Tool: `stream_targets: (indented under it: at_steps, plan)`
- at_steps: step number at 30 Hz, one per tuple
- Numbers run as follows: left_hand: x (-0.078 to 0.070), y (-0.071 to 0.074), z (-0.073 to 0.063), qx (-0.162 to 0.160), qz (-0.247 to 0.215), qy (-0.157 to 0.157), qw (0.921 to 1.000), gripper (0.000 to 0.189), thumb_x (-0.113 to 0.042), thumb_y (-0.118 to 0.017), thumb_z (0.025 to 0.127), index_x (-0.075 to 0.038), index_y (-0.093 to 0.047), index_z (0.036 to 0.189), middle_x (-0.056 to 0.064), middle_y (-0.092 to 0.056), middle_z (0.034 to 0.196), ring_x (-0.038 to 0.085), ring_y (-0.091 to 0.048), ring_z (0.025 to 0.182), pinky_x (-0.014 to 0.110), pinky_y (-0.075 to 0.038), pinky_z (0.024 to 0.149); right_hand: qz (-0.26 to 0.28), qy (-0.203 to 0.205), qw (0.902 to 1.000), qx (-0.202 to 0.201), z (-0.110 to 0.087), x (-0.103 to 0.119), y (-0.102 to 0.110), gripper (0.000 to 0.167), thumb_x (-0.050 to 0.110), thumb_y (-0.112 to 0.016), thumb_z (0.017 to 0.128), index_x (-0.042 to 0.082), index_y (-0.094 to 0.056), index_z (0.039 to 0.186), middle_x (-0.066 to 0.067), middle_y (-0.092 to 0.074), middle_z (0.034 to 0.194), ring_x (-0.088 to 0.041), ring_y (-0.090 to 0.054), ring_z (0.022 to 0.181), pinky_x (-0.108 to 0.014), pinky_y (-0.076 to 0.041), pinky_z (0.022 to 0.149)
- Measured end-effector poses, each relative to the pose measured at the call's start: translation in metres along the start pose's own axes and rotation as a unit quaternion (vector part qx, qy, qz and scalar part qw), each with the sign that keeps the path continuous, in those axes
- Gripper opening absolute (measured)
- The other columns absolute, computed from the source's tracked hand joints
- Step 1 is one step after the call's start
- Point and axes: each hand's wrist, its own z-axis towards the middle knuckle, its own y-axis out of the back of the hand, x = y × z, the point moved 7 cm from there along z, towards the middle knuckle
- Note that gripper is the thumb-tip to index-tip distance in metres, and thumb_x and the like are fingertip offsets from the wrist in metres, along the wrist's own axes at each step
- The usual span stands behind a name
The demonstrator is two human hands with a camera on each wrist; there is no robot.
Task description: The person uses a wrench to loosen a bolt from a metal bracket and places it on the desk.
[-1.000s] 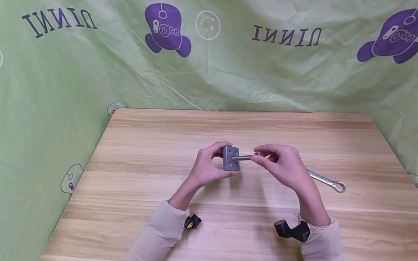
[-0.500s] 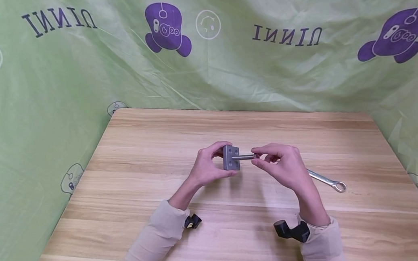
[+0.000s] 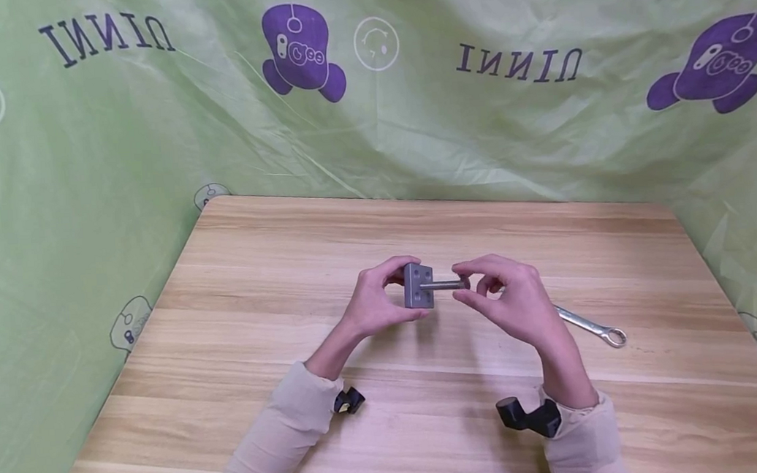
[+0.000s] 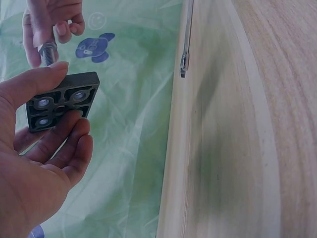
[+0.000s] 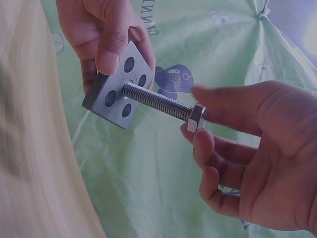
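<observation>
My left hand point(image 3: 373, 303) grips a dark grey square plate point(image 3: 419, 286) by its edges, held above the table. Several round holes surround the middle of its front face, and in the left wrist view its back point(image 4: 62, 106) is ribbed. A threaded metal bolt point(image 5: 158, 101) sticks out from the plate's centre towards the right hand. At the bolt's outer end is a hex head point(image 5: 196, 118). Thumb and fingers of my right hand point(image 3: 508, 293) curl round this head, the fingertips lying on either side of it; how firmly they press is unclear.
A silver wrench point(image 3: 589, 324) lies on the wooden table point(image 3: 286, 235) to the right, partly hidden behind the right hand. Green printed cloth point(image 3: 411, 131) hangs round the table's back and sides.
The right hand's fingertips have shifted slightly left, past the bolt's head, and spread a little, so the head shows more. The left hand and plate stay in place.
</observation>
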Motion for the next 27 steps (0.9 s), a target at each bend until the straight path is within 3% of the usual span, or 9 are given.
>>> stream_targets:
  at_steps: [3, 6, 11, 15, 20, 27]
  plan:
    - [0.0, -0.001, 0.0, 0.001, 0.002, 0.001, 1.0, 0.071, -0.007, -0.092, 0.062, -0.006, -0.062, 0.127, 0.015, -0.074, 0.111, 0.025, -0.07, 0.094, 0.051, -0.057, 0.091, -0.002, -0.058, 0.9982, 0.016, 0.001, -0.007, -0.001, 0.028, 0.013, -0.081, 0.082, 0.005, -0.075, 0.109, -0.009, -0.077, 0.094, -0.002, -0.058, 0.064, -0.02, -0.05, 0.057]
    - [0.0, -0.001, 0.0, 0.001, 0.0, 0.004, 1.0, 0.071, -0.006, -0.093, 0.062, -0.006, -0.063, 0.126, 0.014, -0.074, 0.111, 0.026, -0.07, 0.094, 0.053, -0.057, 0.092, -0.006, -0.108, 0.9936, 0.033, 0.0, -0.012, -0.003, 0.023, 0.019, -0.078, 0.087, 0.005, -0.076, 0.105, -0.009, -0.076, 0.086, -0.005, -0.061, 0.063, -0.02, -0.05, 0.055]
    - [0.0, -0.001, 0.0, 0.002, 0.001, 0.005, 1.0, 0.071, -0.004, -0.092, 0.061, -0.006, -0.063, 0.126, 0.015, -0.074, 0.111, 0.028, -0.07, 0.094, 0.055, -0.056, 0.092, -0.003, -0.139, 0.9889, 0.052, -0.001, -0.015, -0.005, 0.017, 0.019, -0.075, 0.09, 0.004, -0.078, 0.098, -0.009, -0.077, 0.08, -0.012, -0.067, 0.066, -0.021, -0.051, 0.056]
    - [0.0, -0.001, 0.0, 0.001, -0.002, 0.006, 1.0, 0.071, -0.004, -0.092, 0.061, -0.005, -0.063, 0.126, 0.016, -0.074, 0.111, 0.03, -0.07, 0.094, 0.055, -0.056, 0.092, -0.005, -0.114, 0.9929, 0.033, 0.0, -0.012, -0.003, 0.018, 0.016, -0.078, 0.086, 0.005, -0.078, 0.1, -0.01, -0.077, 0.083, -0.006, -0.062, 0.065, -0.019, -0.049, 0.055]
    - [0.0, 0.0, 0.0, -0.002, -0.003, 0.006, 1.0, 0.071, -0.005, -0.092, 0.062, -0.006, -0.062, 0.127, 0.015, -0.074, 0.112, 0.028, -0.07, 0.094, 0.052, -0.057, 0.092, -0.003, -0.039, 0.9992, -0.009, 0.0, -0.003, 0.001, 0.021, 0.002, -0.083, 0.077, 0.007, -0.079, 0.097, -0.008, -0.076, 0.088, 0.001, -0.054, 0.062, -0.018, -0.047, 0.056]
    - [0.0, 0.0, 0.0, 0.0, -0.007, 0.002, 1.0, 0.071, -0.005, -0.092, 0.062, -0.007, -0.063, 0.127, 0.015, -0.074, 0.112, 0.027, -0.07, 0.094, 0.057, -0.055, 0.092, 0.008, 0.023, 0.9993, -0.029, -0.001, 0.003, 0.001, 0.028, -0.011, -0.081, 0.071, 0.008, -0.079, 0.09, -0.008, -0.076, 0.092, 0.002, -0.054, 0.062, -0.01, -0.049, 0.062]
